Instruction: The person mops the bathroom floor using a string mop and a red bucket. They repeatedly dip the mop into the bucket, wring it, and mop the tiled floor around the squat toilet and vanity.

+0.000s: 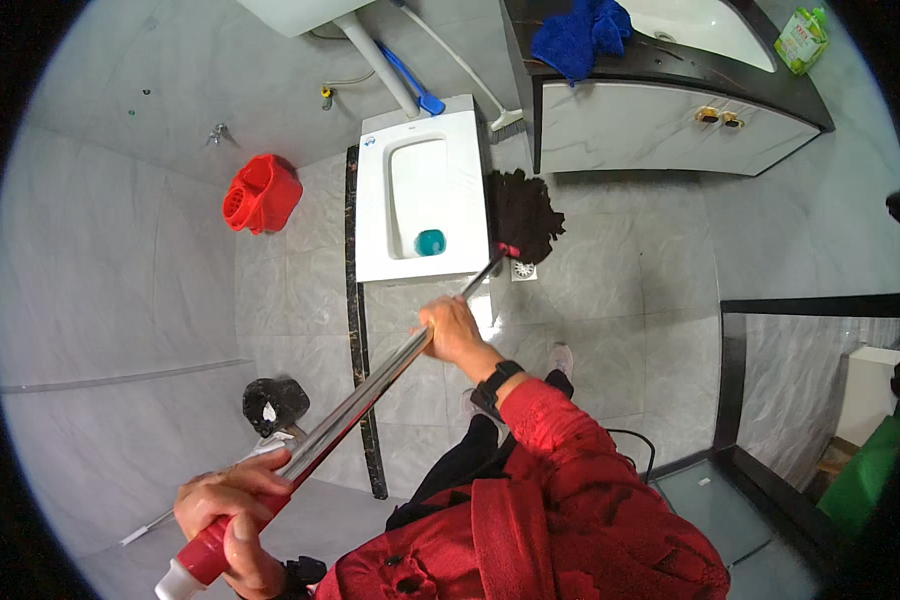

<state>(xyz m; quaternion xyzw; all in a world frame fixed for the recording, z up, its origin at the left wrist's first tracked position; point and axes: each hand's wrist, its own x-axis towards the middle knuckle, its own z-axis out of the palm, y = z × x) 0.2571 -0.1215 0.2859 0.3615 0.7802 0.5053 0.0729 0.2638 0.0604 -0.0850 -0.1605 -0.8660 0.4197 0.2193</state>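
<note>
A long-handled mop slants across the view, its steel pole [370, 388] running from lower left to upper right. Around the red, white-tipped grip at its lower end, my left hand [232, 515] is closed. Farther up, my right hand [452, 330] wraps the pole, a dark watch on that wrist. The dark, shaggy mop head [526, 216] lies spread on the grey tiles, just right of the white squat toilet [475, 190] and touching or very near its side. Blue-green water [430, 243] sits in the toilet's bowl.
A red mop bucket [262, 194] stands left, beyond a black floor strip [358, 330]. Near the mop head is a floor drain [524, 270]. A vanity cabinet [650, 130] stands at upper right, a blue cloth [580, 40] on it. A black-lined bin [276, 404] sits lower left.
</note>
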